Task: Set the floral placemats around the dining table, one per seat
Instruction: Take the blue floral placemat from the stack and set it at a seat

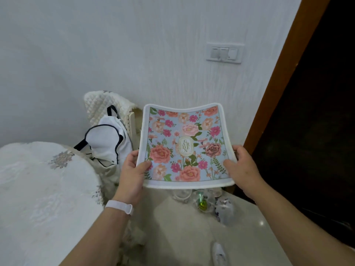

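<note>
I am holding a rectangular white-bordered, pale blue floral placemat (184,145) in the air between my hands, left hand (134,169) and right hand (243,166) gripping its side edges; pink and peach blooms face me, beside the white-clothed dining table (38,189).

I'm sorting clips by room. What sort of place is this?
Probably a home dining area: a table draped in embroidered white, a quilt-covered chair beside it, and a floral placemat held in the left hand and right hand.
</note>
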`<state>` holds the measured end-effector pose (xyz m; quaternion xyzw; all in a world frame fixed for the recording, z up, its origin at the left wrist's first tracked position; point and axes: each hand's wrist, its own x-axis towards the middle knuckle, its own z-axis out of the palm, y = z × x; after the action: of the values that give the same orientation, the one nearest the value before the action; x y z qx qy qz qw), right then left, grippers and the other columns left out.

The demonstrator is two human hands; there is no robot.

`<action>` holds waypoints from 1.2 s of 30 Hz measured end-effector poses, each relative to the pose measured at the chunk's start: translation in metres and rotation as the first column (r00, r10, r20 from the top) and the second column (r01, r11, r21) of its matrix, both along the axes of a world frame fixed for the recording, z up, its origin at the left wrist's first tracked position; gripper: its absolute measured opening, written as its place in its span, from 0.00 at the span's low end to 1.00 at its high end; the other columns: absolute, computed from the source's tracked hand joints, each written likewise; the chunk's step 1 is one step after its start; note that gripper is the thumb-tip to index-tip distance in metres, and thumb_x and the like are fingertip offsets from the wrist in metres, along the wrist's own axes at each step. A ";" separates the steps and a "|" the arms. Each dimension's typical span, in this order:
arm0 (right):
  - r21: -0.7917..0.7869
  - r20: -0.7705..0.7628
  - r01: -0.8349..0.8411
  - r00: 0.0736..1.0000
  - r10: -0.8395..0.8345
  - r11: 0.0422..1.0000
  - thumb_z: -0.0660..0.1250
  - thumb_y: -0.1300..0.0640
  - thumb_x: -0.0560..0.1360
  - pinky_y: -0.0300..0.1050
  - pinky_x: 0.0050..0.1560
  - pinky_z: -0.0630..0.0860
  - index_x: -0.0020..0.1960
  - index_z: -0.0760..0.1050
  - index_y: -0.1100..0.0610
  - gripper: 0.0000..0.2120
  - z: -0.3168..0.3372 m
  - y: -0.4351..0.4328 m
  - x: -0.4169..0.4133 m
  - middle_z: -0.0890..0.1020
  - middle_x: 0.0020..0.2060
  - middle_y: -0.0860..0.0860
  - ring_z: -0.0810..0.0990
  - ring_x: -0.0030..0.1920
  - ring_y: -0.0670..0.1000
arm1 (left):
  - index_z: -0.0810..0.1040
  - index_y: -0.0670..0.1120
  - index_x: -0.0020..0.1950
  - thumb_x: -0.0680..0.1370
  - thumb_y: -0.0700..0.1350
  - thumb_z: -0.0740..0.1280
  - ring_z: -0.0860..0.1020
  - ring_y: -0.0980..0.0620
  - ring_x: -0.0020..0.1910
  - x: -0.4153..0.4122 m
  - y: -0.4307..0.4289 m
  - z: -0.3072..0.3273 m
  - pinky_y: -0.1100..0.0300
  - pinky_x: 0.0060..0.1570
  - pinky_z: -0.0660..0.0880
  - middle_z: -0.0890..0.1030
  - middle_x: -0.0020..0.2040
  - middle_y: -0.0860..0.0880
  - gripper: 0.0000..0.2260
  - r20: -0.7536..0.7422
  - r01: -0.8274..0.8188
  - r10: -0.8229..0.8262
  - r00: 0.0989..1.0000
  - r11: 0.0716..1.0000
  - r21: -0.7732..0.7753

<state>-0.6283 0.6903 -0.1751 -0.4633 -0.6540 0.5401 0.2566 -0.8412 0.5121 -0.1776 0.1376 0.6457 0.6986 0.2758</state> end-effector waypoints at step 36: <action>-0.051 0.082 -0.765 0.637 0.766 0.642 0.63 0.65 0.77 0.53 0.44 0.84 0.57 0.72 0.51 0.13 -0.009 0.033 -0.470 0.83 0.49 0.50 0.85 0.45 0.50 | 0.70 0.50 0.56 0.77 0.33 0.65 0.83 0.41 0.46 -0.267 -0.074 -0.041 0.48 0.40 0.81 0.81 0.52 0.40 0.15 0.113 -0.715 0.716 0.688 0.697 -0.063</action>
<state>-1.0980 0.7233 -0.1838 -0.1699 -0.7970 0.5788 -0.0304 -1.1079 0.4379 -0.2182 -0.1720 0.6340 0.7536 0.0240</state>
